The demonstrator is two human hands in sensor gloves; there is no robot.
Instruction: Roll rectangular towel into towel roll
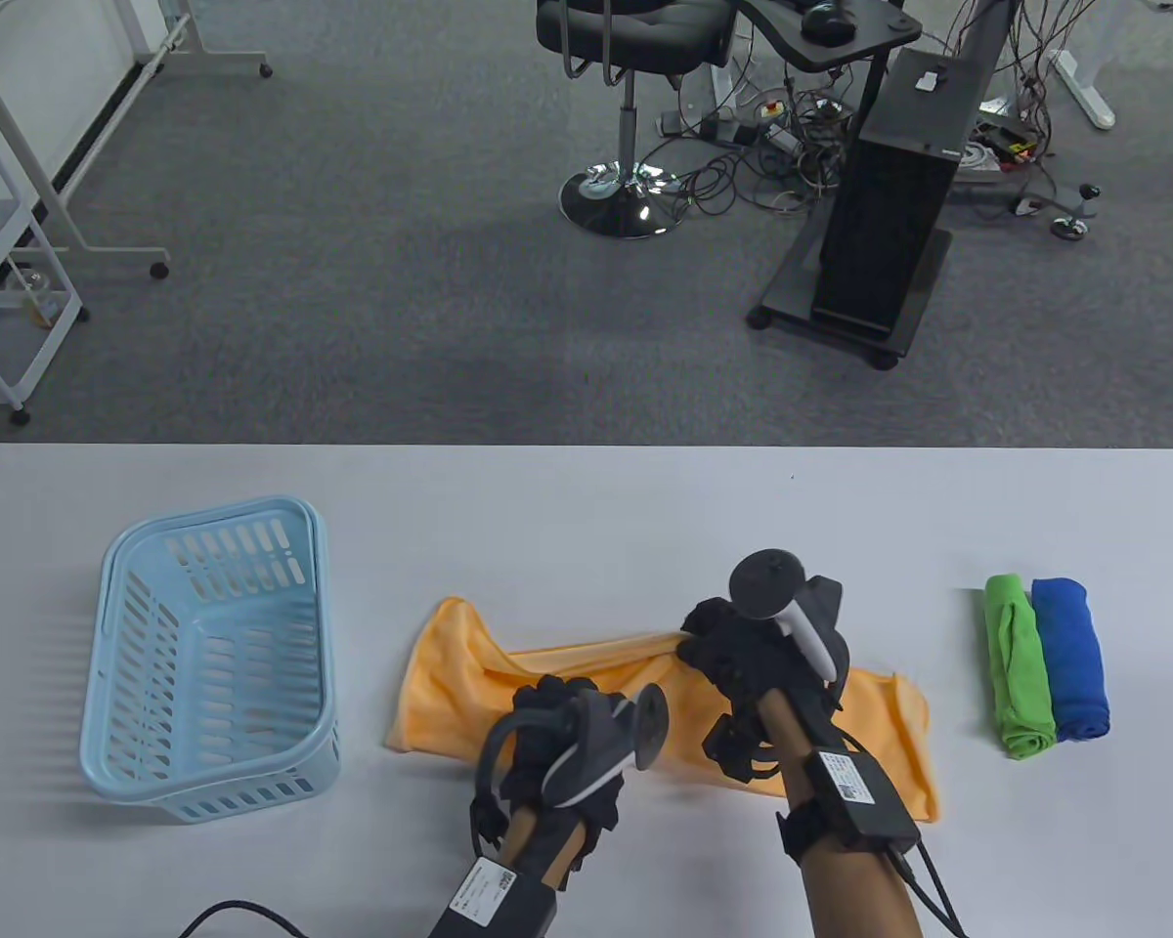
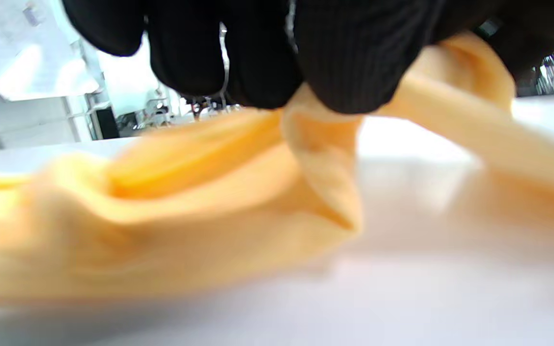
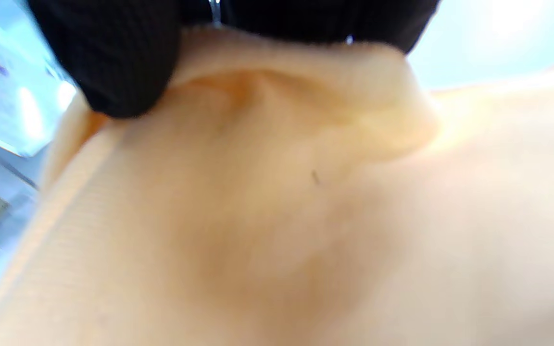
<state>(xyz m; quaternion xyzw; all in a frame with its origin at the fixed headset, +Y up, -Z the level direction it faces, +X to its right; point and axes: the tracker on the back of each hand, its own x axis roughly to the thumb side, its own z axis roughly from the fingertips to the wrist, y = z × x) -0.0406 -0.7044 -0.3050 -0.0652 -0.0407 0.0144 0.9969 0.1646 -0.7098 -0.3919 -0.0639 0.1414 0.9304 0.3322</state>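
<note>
An orange towel (image 1: 459, 674) lies crumpled and spread across the middle of the white table (image 1: 586, 489). My left hand (image 1: 547, 708) pinches a fold of the towel near its front edge; the left wrist view shows the gloved fingertips (image 2: 349, 72) closed on a raised fold of the orange towel (image 2: 185, 216). My right hand (image 1: 718, 645) grips the towel's far edge near the middle and lifts it; in the right wrist view the fingers (image 3: 113, 62) hold the orange towel (image 3: 282, 216), which fills the view.
A light blue plastic basket (image 1: 117, 743) stands on the table's left. A green towel roll (image 1: 1017, 664) and a blue towel roll (image 1: 1070, 660) lie side by side at the right. Beyond the table's far edge are a chair and a black stand.
</note>
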